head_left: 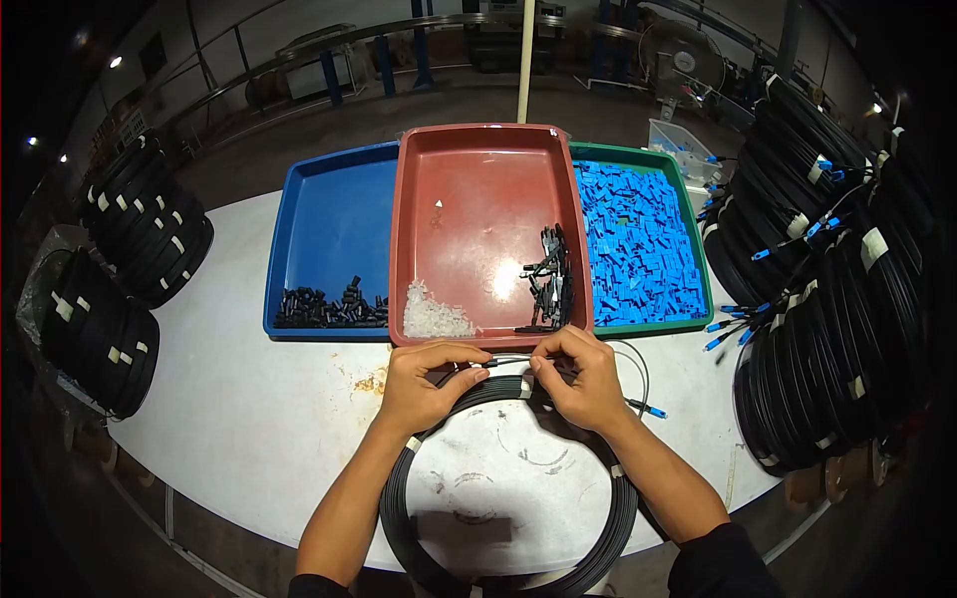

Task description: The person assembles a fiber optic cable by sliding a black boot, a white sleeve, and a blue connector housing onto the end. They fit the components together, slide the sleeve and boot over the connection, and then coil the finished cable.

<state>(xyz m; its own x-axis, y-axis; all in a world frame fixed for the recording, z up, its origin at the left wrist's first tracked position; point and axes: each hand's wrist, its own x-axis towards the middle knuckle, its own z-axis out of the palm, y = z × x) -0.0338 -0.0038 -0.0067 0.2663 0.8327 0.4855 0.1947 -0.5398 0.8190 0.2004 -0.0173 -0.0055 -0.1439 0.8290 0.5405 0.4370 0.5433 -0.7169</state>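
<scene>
A coil of black cable (396, 498), bound with pieces of white tape, lies on the white table in front of me. Above its far edge my left hand (429, 384) pinches a thin black cable end between thumb and fingers. My right hand (578, 374) is closed on the same thin cable a little to the right, with a short stretch showing between the hands. From beside my right hand a loop of cable (646, 364) curves out, and a blue connector (653, 410) lies on the table to the right of my right wrist.
Behind my hands stand a blue tray (334, 229) with black pieces, a red tray (469, 219) with clear and black pieces, and a green tray (698, 269) full of blue pieces. Stacked cable coils stand left (100, 329) and right (822, 359).
</scene>
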